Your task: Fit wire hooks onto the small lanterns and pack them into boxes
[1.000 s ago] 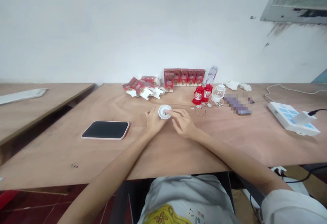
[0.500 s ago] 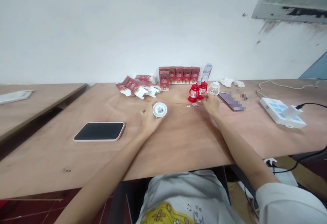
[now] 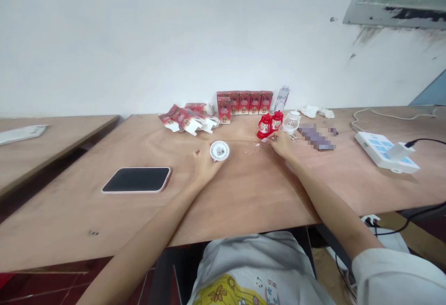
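Note:
My left hand (image 3: pixel 206 162) is wrapped round a white lantern (image 3: pixel 219 151), whose round base faces up and shows small metal parts inside. Over the small bits on the table, my right hand (image 3: pixel 279 143) has its fingertips pinched together; what they hold, if anything, is too small to name. Just beyond those fingers stand two red lanterns (image 3: pixel 264 125), side by side. A white lantern with a clear body (image 3: pixel 291 122) stands to their right. Thin wire pieces (image 3: pixel 256 150) lie between my hands.
A black-screened phone (image 3: pixel 136 179) lies at the left. Red boxes (image 3: pixel 244 102) line the wall, with flattened boxes (image 3: pixel 188 118) beside them. A clear bottle (image 3: pixel 282 98), a purple-grey phone (image 3: pixel 316 137) and a white power strip (image 3: pixel 386 152) are on the right.
My right hand has moved left and slightly nearer, from beside the clear white lantern to the small bits before the red lanterns. My left hand still holds its lantern.

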Demonstrator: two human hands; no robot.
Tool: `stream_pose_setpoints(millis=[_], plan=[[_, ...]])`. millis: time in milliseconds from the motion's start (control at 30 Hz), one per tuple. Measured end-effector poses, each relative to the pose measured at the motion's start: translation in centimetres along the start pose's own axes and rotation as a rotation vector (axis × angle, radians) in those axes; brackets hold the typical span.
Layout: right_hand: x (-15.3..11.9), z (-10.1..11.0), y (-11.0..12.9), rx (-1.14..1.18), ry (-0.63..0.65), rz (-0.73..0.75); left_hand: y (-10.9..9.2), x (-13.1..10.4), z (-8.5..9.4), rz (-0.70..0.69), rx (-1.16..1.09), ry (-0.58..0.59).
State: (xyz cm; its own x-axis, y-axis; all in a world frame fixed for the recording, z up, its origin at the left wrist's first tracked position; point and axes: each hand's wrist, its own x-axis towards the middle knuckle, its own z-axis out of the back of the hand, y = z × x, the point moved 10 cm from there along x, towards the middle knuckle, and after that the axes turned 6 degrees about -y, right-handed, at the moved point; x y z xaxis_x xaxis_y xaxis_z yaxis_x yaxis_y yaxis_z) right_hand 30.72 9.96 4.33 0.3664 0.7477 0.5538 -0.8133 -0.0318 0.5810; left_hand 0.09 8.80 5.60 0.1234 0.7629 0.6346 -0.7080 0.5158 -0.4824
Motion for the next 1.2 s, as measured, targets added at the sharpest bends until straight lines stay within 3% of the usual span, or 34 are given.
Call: stream_pose_setpoints(millis=[167, 267, 367, 467, 633, 933, 1200], plan=[[-0.7, 0.0, 3.1, 0.293, -0.058, 0.011, -0.4, 0.0, 0.0, -0.026, -0.006, 0.018], [-2.0, -0.9, 6.1, 0.47, -0.019, 0.009, -0.7, 0.0, -0.2, -0.032, 0.004, 0.041], [-4.0, -2.7, 9.5, 0.857, 0.164, -0.049, -1.0, -0.1, -0.3, -0.051, 0.011, 0.058], [-6.0, -3.5, 12.3, 1.073, 0.313, -0.078, -1.2, -0.2, -0.6, -0.064, 0.026, 0.085], [-7.3, -3.9, 13.6, 1.084, 0.372, -0.058, -1.5, -0.3, -0.8, -0.079, 0.061, 0.116], [-7.9, -3.5, 13.8, 1.015, 0.314, 0.05, -1.8, -0.4, -0.8, -0.106, 0.09, 0.122], [-8.7, -1.7, 16.0, 0.817, 0.268, 0.295, -1.8, -0.4, -1.2, -0.142, 0.121, 0.127]])
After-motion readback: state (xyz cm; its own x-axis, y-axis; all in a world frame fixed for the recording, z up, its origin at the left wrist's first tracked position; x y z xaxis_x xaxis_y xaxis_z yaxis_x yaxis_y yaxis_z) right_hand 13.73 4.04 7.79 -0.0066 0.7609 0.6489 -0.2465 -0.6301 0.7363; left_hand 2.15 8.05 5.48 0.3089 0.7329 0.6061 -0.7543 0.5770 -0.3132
